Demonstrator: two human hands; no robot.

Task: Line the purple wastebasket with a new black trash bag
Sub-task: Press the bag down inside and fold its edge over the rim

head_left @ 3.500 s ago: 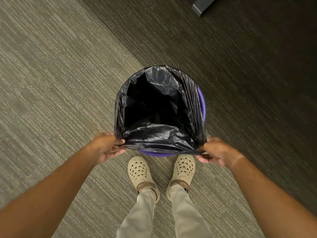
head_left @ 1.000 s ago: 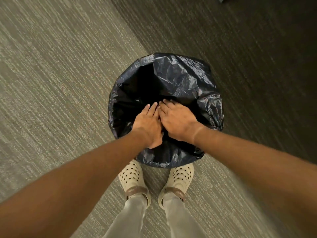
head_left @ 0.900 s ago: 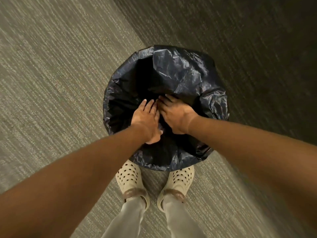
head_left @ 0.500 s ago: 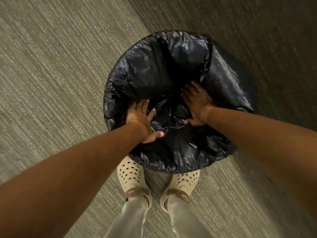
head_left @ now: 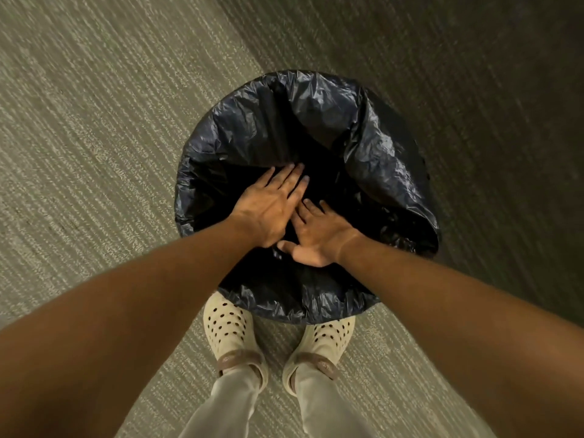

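Head view showed the black trash bag draped over the wastebasket on the carpet; your left hand and right hand pressed inside it, flat, fingers spread. Best to push air out toward the bottom evenly.

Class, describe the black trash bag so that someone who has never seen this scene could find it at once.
Look at the striped carpet, just ahead of the cream clogs. The black trash bag is the crinkled, glossy round shape there, with the left hand and right hand spread flat inside it.
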